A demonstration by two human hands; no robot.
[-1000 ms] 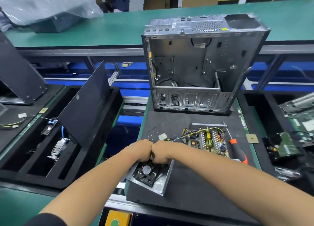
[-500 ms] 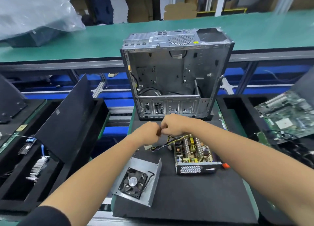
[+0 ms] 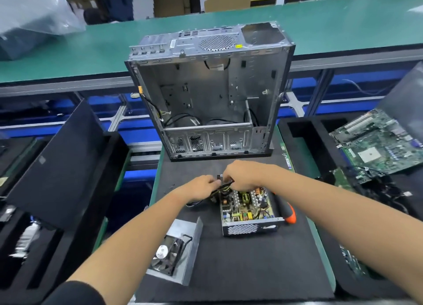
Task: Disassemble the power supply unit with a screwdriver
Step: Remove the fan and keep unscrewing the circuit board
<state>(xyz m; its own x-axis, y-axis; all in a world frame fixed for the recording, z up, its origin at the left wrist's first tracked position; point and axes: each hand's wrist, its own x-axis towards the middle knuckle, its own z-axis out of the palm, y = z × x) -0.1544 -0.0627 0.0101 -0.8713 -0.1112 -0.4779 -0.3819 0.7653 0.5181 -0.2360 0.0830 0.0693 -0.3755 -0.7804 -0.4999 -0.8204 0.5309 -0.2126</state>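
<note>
Black foam mat carrying the work, lying bare along its near edge and right of centre. Sitting mid-mat, the opened power supply unit, circuit board facing up, perforated metal wall turned toward the viewer. Left hand and right hand meeting just beyond its far left corner, fingers of both curling around the cable bundle and a small dark connector. Lying just right of the unit, nearly touching its side, the screwdriver with orange-black handle. Resting near the mat's front left edge, the detached cover with fan. Standing at the far edge, the empty computer case, leaving open mat between case and hands.
</note>
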